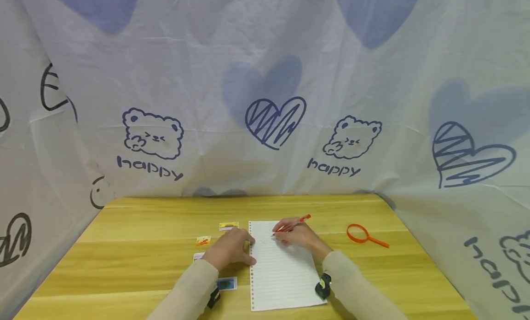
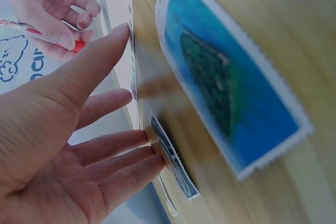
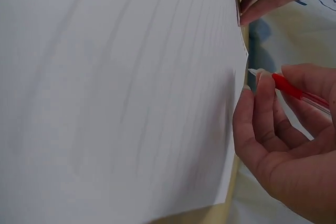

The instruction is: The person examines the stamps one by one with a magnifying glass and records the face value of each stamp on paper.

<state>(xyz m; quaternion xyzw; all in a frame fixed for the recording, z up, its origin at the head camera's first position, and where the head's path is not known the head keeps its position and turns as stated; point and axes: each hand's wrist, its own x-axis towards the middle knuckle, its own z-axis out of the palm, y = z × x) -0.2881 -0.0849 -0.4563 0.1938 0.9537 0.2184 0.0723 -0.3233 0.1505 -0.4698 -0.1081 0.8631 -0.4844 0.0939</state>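
A red pen (image 1: 295,223) with a clear barrel is pinched in my right hand (image 1: 299,235), its tip close over the upper part of a lined sheet of paper (image 1: 281,278). Faint marks show on the paper just left of the tip. My left hand (image 1: 230,249) lies at the sheet's hole-punched left edge, thumb and fingers spread, the thumb touching that edge. Close to the left hand is a blue stamp with a green island (image 2: 226,77), and a darker stamp (image 2: 173,156) sits by its fingertips in the left wrist view.
Beyond the left hand lie a yellow stamp (image 1: 229,226) and a stamp with red shapes (image 1: 203,241). An orange magnifying glass (image 1: 367,237) rests right of the paper on the wooden table (image 1: 136,246). A printed cloth (image 1: 207,103) hangs behind the table.
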